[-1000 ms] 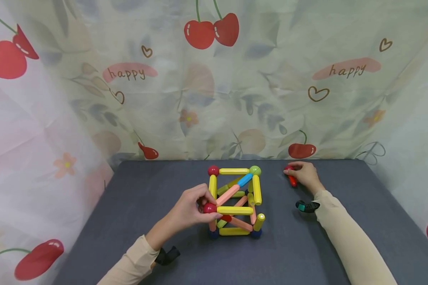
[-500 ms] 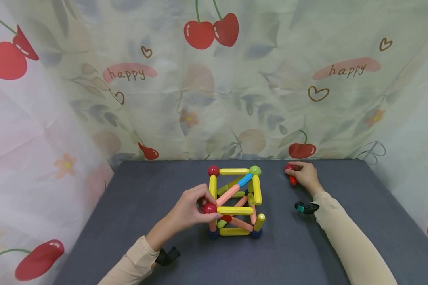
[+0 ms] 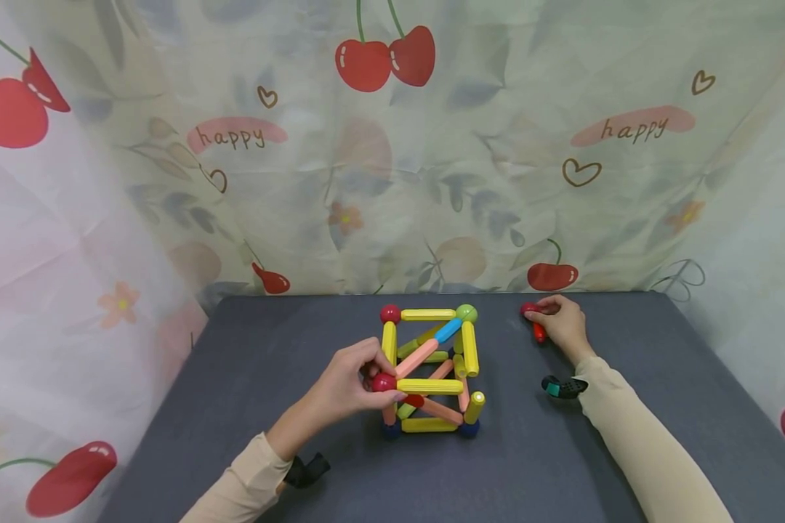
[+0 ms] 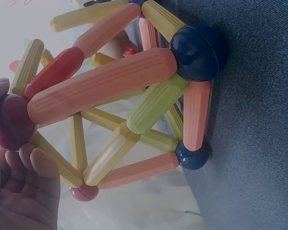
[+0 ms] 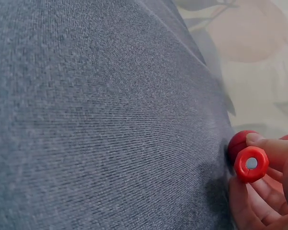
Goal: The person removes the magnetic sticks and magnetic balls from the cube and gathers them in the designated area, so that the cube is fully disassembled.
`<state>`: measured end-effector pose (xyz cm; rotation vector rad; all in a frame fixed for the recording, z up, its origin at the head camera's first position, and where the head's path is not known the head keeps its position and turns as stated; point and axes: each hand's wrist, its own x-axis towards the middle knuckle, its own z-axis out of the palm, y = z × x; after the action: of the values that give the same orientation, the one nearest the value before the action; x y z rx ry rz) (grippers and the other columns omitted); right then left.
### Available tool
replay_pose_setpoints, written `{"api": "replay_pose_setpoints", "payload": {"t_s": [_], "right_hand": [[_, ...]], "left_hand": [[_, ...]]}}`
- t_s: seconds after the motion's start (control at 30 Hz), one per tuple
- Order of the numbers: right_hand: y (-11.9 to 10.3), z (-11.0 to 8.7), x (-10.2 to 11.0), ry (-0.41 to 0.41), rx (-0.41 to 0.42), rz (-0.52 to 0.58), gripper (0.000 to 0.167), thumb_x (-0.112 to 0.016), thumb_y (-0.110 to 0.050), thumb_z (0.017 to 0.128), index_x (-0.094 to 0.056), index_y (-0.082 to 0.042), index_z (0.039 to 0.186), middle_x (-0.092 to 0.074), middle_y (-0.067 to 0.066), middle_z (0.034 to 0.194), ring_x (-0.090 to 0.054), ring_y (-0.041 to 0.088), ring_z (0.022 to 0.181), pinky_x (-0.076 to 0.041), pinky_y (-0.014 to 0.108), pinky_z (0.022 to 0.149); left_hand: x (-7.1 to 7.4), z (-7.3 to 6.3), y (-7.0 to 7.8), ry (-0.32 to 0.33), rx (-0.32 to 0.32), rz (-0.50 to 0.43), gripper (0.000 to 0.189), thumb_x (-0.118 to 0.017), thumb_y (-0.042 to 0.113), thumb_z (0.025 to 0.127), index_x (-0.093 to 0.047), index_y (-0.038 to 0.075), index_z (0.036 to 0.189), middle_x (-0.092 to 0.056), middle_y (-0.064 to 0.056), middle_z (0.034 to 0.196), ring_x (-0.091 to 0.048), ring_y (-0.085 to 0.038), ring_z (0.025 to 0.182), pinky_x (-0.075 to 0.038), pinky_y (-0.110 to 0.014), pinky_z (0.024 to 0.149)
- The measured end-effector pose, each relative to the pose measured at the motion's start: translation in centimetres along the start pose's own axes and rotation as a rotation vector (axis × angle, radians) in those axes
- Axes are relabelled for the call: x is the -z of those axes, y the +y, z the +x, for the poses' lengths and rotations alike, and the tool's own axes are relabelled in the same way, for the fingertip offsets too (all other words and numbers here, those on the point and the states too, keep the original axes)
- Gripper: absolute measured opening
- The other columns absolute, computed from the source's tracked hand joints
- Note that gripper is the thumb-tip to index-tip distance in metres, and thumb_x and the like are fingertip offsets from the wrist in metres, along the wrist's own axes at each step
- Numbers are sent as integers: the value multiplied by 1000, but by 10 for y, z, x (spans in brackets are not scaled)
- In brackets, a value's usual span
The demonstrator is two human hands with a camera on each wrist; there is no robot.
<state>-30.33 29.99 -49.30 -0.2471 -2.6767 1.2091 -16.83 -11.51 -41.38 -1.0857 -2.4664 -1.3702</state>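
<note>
A frame of magnetic rods and balls stands on the table, with yellow, pink and blue rods such as the front yellow rod (image 3: 429, 387). My left hand (image 3: 343, 379) pinches the red ball (image 3: 384, 383) at its near upper left corner; the left wrist view shows thumb and fingers about that ball (image 4: 13, 122). At the back right, my right hand (image 3: 562, 327) holds another red ball (image 3: 528, 310) with a short red magnetic rod (image 3: 539, 333) against it. In the right wrist view the rod's metal tip (image 5: 251, 163) faces the camera, and the hand is partly cut off.
The dark grey table (image 3: 288, 327) ends at a printed cloth curtain (image 3: 288, 218) behind and at both sides. A green ball (image 3: 467, 313) and dark blue balls (image 3: 469, 428) join other corners of the frame. A yellow rod (image 3: 474, 408) rises from the near right corner with its upper end free.
My right hand has shifted slightly about the red ball, which shows a little more. The left hand and the frame look the same.
</note>
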Motion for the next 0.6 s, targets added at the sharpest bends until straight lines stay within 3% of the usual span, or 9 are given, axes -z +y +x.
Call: {"api": "replay_pose_setpoints", "payload": {"t_s": [0.33, 0.6], "right_hand": [[-5, -11, 6, -3, 19, -23, 37, -76, -34, 87, -64, -4, 105, -68, 18, 98, -57, 25, 86, -41, 30, 73], [-10, -27, 12, -94, 43, -49, 32, -77, -35, 86, -67, -7, 95, -66, 6, 80, -54, 19, 74, -42, 27, 65]], "left_hand": [[0, 0, 1, -1, 2, -1, 29, -87, 22, 76, -61, 20, 90, -55, 3, 82, -49, -5, 67, -49, -21, 53], [1, 1, 3, 3, 4, 1, 29, -87, 20, 76, -62, 19, 90, -55, 4, 82, -48, -4, 67, -49, -21, 53]]}}
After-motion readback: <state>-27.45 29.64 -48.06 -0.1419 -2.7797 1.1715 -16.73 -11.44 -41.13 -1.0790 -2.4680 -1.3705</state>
